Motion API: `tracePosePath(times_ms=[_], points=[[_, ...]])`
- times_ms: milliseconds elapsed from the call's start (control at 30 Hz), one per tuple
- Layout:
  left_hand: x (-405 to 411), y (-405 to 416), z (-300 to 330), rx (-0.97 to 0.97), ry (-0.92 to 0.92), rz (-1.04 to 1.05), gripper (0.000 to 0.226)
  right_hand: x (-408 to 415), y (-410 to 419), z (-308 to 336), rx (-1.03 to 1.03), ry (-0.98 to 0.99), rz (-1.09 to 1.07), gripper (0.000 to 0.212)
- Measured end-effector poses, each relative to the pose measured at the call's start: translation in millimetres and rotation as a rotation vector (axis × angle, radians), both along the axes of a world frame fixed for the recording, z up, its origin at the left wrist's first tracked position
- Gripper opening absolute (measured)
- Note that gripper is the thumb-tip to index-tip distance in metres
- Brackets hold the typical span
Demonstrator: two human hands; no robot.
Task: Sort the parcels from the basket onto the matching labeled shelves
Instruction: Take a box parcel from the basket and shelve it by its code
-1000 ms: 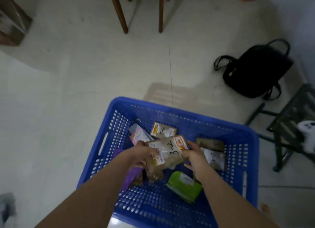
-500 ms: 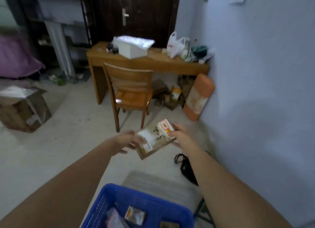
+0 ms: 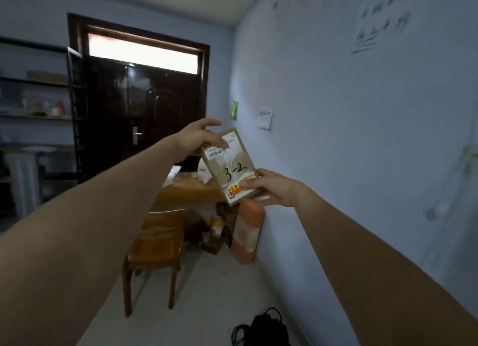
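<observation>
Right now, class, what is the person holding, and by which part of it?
A brown parcel marked 3-2. The left hand grips its top corner; the right hand pinches its bottom corner, by the orange label.

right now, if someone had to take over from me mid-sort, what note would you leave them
Left hand: holds the top edge of the brown parcel, fingers spread.
Right hand: pinches the parcel's lower corner.
The parcel is held up in front of the blue wall, its label facing the camera, handwritten "3-2".
Dark metal shelves stand far left beside the door; their labels cannot be read from here.
The basket is out of view.
Done: one parcel picked and its mark read.
Left: take it to the shelf marked 3-2, then return for the other parcels.
</observation>
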State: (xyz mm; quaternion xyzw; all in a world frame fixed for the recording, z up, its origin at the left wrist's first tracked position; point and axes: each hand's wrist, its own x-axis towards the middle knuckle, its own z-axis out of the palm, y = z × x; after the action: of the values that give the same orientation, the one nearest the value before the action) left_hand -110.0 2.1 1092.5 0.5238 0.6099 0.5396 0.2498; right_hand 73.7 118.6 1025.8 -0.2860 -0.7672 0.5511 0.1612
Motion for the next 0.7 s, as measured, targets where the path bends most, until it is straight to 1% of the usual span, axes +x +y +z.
tracePosePath(times_ms=[33, 67, 100, 167, 200, 233, 300, 333, 400, 500, 600, 700], points=[[5.8, 2.4, 12.3, 0.041, 0.044, -0.007, 0.076, 6.7, -6.6, 11.2, 0.015, 0.031, -0.032, 0.035], [14.3, 5.2, 24.5, 0.109, 0.072, -0.01, 0.084, 14.1, -11.7, 21.6, 0.041, 0.071, -0.08, 0.039], [21.2, 8.5, 29.7, 0.185, 0.057, 0.013, 0.093, 18.2, -13.8, 27.0, 0.034, 0.123, -0.114, 0.045], [35.3, 15.5, 35.0, 0.306, -0.069, 0.017, 0.104, 25.6, -18.8, 33.1, -0.023, 0.297, -0.208, 0.051], [42.6, 16.8, 35.0, 0.303, -0.136, -0.016, 0.104, 30.4, -22.6, 35.1, -0.065, 0.403, -0.273, 0.052], [49.7, 17.5, 32.9, 0.254, -0.18, -0.069, 0.101, 35.9, -28.7, 37.1, -0.112, 0.506, -0.326, 0.052], [65.2, 17.4, 23.5, 0.105, -0.148, -0.235, 0.087, 49.6, -42.2, 39.9, -0.132, 0.622, -0.406, 0.052], [74.5, 16.6, 16.5, 0.056, -0.089, -0.31, 0.079, 57.5, -49.8, 40.4, -0.116, 0.624, -0.437, 0.052], [91.8, 17.9, 2.4, 0.064, -0.021, -0.388, 0.063, 73.8, -63.9, 40.2, -0.067, 0.573, -0.482, 0.049], [115.2, 21.5, -12.4, 0.1, -0.091, -0.48, 0.05, 103.6, -82.2, 36.5, 0.006, 0.503, -0.591, 0.052], [140.7, 21.8, -27.1, 0.05, -0.059, -0.592, 0.048, 138.1, -101.6, 28.3, 0.066, 0.421, -0.701, 0.057], [174.4, 17.2, -39.4, 0.026, -0.056, -0.66, 0.051, 174.9, -121.8, 18.8, 0.084, 0.39, -0.784, 0.053]])
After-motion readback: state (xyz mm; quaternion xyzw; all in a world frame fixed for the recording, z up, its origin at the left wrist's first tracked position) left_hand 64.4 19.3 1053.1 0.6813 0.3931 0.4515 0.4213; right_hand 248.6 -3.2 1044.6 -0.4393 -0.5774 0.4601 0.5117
